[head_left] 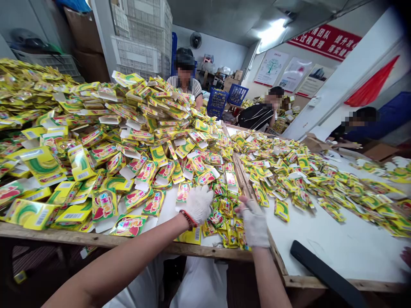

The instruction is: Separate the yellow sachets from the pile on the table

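Note:
Both my hands wear white knit gloves. My left hand [198, 205] hangs over the white tabletop with its fingers spread, beside flat printed cartons [105, 205] in yellow, green and red. My right hand [254, 223] is curled, its fingertips close to a heap of small foil sachets [226, 209]. Whether those fingers pinch a sachet I cannot tell. A large mound of unfolded yellow cartons [141, 124] rises beyond my left hand. Many smaller yellow packets [289, 184] are spread over the white table [334, 252] to the right.
A wooden rail [239, 171] divides the two table areas, and a wooden edge [122, 241] runs along the near side. A black strip [327, 273] lies at lower right. Several seated people work beyond the piles, near blue crates [217, 102] and stacked white crates [138, 53].

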### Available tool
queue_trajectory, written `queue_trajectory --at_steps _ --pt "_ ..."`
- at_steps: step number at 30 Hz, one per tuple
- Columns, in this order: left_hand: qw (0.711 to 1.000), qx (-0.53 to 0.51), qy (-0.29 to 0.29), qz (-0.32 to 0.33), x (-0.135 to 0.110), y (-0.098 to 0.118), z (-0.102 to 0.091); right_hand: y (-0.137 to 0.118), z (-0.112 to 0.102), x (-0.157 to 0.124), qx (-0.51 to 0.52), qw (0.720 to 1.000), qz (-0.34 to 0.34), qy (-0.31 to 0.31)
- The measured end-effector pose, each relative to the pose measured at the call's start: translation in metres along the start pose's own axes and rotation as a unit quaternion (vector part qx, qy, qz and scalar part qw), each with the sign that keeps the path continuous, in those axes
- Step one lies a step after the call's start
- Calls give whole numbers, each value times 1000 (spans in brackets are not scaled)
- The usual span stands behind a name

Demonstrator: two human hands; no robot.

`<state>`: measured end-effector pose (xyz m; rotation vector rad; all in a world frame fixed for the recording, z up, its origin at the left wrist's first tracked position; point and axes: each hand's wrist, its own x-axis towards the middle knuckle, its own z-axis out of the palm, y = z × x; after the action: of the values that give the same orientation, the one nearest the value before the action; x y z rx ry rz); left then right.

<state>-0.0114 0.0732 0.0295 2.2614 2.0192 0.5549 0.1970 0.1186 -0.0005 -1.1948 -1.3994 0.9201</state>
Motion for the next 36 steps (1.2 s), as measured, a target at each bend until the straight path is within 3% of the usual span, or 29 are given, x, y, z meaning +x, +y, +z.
queue_trajectory --at_steps 1,4,6,10,13,16,19,21,25,29,36 --pt "1000 23 -2 -3 6 4 3 4 11 -1 -111 992 -30 -51" --pt "999 49 -8 -4 14 6 7 12 30 5 -345 921 -104 -148" --pt "999 50 -11 0 12 -2 6 13 32 11 -383 903 -108 -163" --pt "998 51 -13 -27 -1 -26 -2 10 23 15 -411 894 -87 -157" --pt "998 49 -2 -40 -8 -31 -9 5 15 11 -419 895 -79 -129" --pt "999 45 -9 -13 -4 -18 -8 -3 11 1 -367 926 -49 -81" --pt "998 42 -37 -5 9 0 1 -11 13 -12 -227 971 11 -67" --pt "998 37 -51 -12 16 7 8 -14 17 -22 -144 986 52 -68" --pt "999 21 -41 -15 16 1 11 -13 24 -37 -51 990 115 -58" --pt "999 19 -34 -24 6 -9 6 -14 36 -43 31 991 121 -44" --pt "997 17 -70 -16 18 4 15 -4 58 -49 58 989 136 -9"
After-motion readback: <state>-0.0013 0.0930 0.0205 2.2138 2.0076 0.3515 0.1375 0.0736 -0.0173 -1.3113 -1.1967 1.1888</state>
